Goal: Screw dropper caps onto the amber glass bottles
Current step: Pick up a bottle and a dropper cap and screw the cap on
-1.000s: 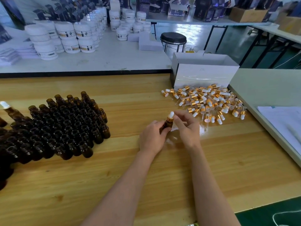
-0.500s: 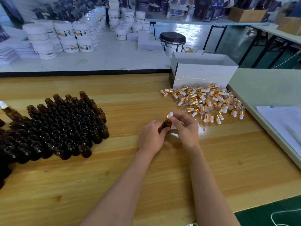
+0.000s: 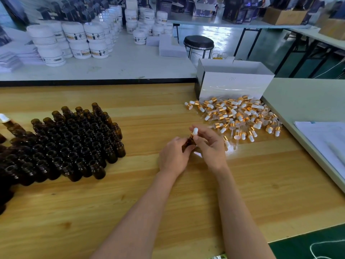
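Observation:
My left hand (image 3: pixel 174 156) grips a small amber glass bottle (image 3: pixel 188 143) over the middle of the wooden table (image 3: pixel 168 202). My right hand (image 3: pixel 210 144) pinches the gold-collared dropper cap (image 3: pixel 194 132) with a white bulb that sits on the bottle's neck. Most of the bottle is hidden by my fingers. Several open amber bottles (image 3: pixel 65 144) stand packed together at the left. A loose pile of dropper caps (image 3: pixel 237 116) lies at the right rear, just beyond my right hand.
A white cardboard box (image 3: pixel 233 81) stands behind the cap pile. One capped bottle (image 3: pixel 7 122) shows at the far left edge. A pale side table with papers (image 3: pixel 324 143) adjoins on the right. White jars (image 3: pixel 74 40) and a stool (image 3: pixel 198 43) are behind.
My hands stay in place on the same bottle; the right fingers have shifted slightly around the cap. The view has barely moved.

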